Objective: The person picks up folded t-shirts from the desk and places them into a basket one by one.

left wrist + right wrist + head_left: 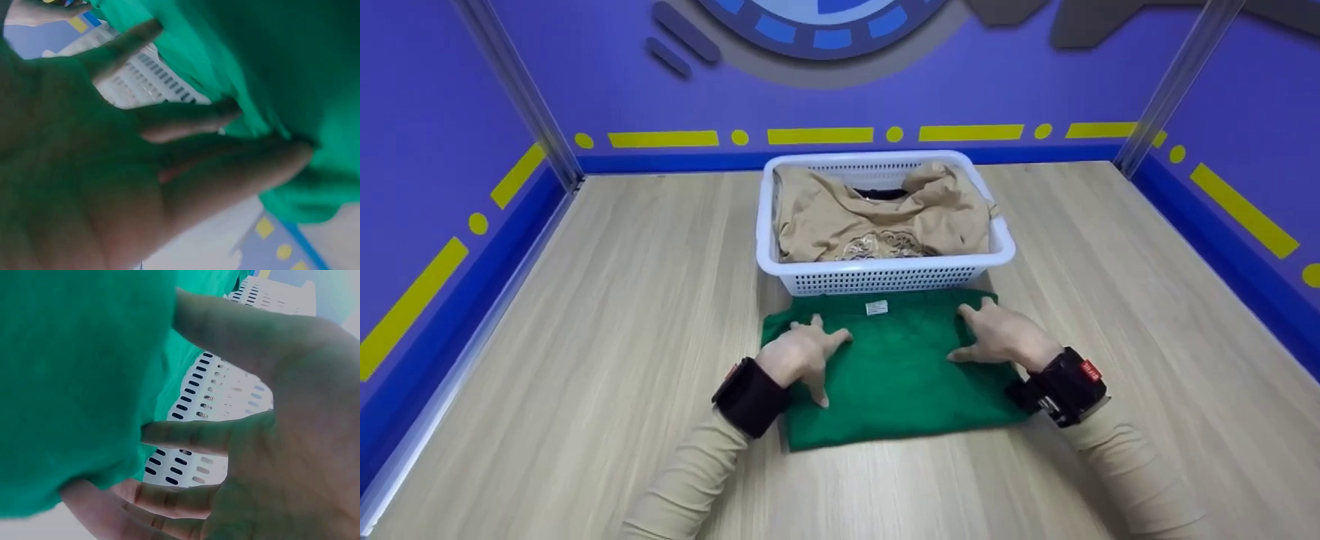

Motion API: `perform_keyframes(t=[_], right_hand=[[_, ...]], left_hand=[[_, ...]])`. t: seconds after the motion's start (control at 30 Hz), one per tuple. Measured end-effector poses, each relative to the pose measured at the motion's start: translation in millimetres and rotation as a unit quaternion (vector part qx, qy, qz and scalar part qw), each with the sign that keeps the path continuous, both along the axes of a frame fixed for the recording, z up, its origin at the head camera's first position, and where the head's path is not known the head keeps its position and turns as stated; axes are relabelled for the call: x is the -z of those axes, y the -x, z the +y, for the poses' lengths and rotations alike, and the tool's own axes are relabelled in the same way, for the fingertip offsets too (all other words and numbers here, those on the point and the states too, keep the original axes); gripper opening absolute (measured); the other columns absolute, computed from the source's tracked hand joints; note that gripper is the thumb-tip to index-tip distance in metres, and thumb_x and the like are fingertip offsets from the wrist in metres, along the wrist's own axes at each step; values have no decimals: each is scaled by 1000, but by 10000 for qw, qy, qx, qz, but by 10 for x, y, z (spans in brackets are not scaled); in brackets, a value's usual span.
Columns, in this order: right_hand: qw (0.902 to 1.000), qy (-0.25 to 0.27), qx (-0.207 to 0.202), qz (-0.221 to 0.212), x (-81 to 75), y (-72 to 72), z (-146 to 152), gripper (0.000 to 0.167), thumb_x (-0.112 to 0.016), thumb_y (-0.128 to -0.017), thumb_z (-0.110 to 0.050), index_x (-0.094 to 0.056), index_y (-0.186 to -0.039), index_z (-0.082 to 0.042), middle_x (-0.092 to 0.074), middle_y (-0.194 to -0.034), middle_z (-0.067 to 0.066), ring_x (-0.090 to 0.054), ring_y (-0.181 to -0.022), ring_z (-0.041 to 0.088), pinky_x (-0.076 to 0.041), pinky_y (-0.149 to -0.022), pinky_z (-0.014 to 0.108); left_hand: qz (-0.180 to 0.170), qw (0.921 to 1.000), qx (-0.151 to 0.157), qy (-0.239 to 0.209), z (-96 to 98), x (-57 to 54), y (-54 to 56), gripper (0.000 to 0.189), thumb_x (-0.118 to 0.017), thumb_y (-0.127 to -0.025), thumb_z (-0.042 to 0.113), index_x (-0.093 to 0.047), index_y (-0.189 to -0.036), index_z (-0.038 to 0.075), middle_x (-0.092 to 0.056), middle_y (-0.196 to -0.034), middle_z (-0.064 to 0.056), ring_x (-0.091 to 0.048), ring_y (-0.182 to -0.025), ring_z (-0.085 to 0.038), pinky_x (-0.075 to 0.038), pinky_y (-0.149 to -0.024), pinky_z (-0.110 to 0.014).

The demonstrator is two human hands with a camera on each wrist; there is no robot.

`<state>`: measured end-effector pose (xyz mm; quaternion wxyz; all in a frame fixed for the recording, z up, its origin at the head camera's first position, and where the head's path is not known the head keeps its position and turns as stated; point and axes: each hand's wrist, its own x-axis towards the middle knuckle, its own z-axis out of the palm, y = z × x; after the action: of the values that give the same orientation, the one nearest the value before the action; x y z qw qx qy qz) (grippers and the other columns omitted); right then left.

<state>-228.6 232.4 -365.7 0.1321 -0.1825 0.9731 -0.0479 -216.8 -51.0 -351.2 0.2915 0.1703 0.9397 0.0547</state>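
Observation:
A green folded garment (900,375), likely a shirt, lies flat on the table with a small white label (877,307) near its far edge. On its left part rests my left hand (804,352), fingers spread and fingertips touching the cloth. My right hand (1001,335) touches the right side near the far corner, thumb apart from the fingers. In the left wrist view, the fingers (225,185) press against the green cloth (315,67). The right wrist view has the fingertips of the right hand (247,455) at the edge of the cloth (84,382), not curled round it.
Just beyond the garment stands a white perforated basket (885,279). Inside it lies a beige garment (832,217) with a patterned print, and something dark shows behind it. Purple walls (607,90) with yellow markings enclose the wooden table (660,300) at the back and sides.

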Motion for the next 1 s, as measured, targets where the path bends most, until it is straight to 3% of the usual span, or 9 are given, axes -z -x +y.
perform_keyframes(t=[0.13,0.23,0.3,0.4,0.6,0.7,0.8,0.9,1.0], right_hand=[[9989,260,371,-122,-34,14,69,70,-71,-82,-42,-47,-125,7,-53,-113,34,-59,-95,40,-51,-81,52],[9945,422,960,-40,-42,26,105,76,-69,-82,-44,-43,-126,12,-50,-115,35,-56,-99,45,-49,-83,55],[9906,465,1284,22,-32,35,117,80,-69,-82,-47,-44,-125,15,-49,-114,35,-54,-99,44,-48,-82,56],[9884,536,1421,-49,-3,59,119,79,-67,-82,-51,-49,-118,18,-53,-99,28,-51,-88,37,-48,-74,51],[9931,490,1045,-228,29,80,58,57,-64,-84,-51,-59,-85,6,-48,-73,10,-47,-64,22,-40,-53,31],[9953,454,853,-106,40,70,3,49,-66,-84,-47,-56,-76,0,-47,-70,7,-46,-60,20,-39,-51,30],[9951,538,825,53,52,61,-42,43,-69,-83,-42,-53,-72,-4,-48,-68,6,-46,-60,20,-39,-49,31],[9921,744,1010,90,66,69,-60,40,-73,-79,-38,-50,-69,-8,-47,-67,5,-45,-59,19,-37,-48,28],[9865,1047,1263,7,92,92,-61,38,-76,-75,-34,-51,-71,-6,-45,-68,3,-44,-61,18,-36,-49,27]], left_hand=[[118,9979,-389,-508,-35,-43,63,85,-80,-76,31,-34,-146,17,-27,-153,-20,-30,-140,-40,-37,-109,-52],[779,9886,-1025,-777,-82,-60,98,69,-74,-81,37,-47,-134,1,-45,-138,-25,-46,-125,-40,-43,-103,-48],[1311,9788,-1423,-679,-111,-46,104,57,-73,-81,40,-59,-115,-4,-54,-121,-27,-55,-109,-40,-50,-90,-46],[1687,9694,-1769,-223,-145,1,110,49,-73,-79,46,-67,-90,-1,-61,-105,-25,-61,-93,-36,-54,-75,-41],[1311,9778,-1633,-103,-220,63,172,46,-75,-75,51,-66,-81,6,-68,-94,-13,-63,-83,-24,-53,-63,-34],[1202,9803,-1520,-374,-224,69,185,45,-79,-74,44,-49,-61,12,-55,-71,-4,-52,-69,-19,-42,-54,-29],[1128,9814,-1375,-724,-214,95,208,53,-81,-73,33,-35,-55,15,-36,-62,1,-40,-62,-17,-31,-51,-27],[1039,9790,-1391,-1064,-203,121,241,47,-82,-72,25,-38,-59,13,-37,-63,1,-40,-63,-17,-35,-54,-27],[994,9749,-1565,-1234,-200,153,269,35,-82,-70,22,-50,-69,9,-51,-72,-4,-48,-69,-20,-46,-63,-32]])
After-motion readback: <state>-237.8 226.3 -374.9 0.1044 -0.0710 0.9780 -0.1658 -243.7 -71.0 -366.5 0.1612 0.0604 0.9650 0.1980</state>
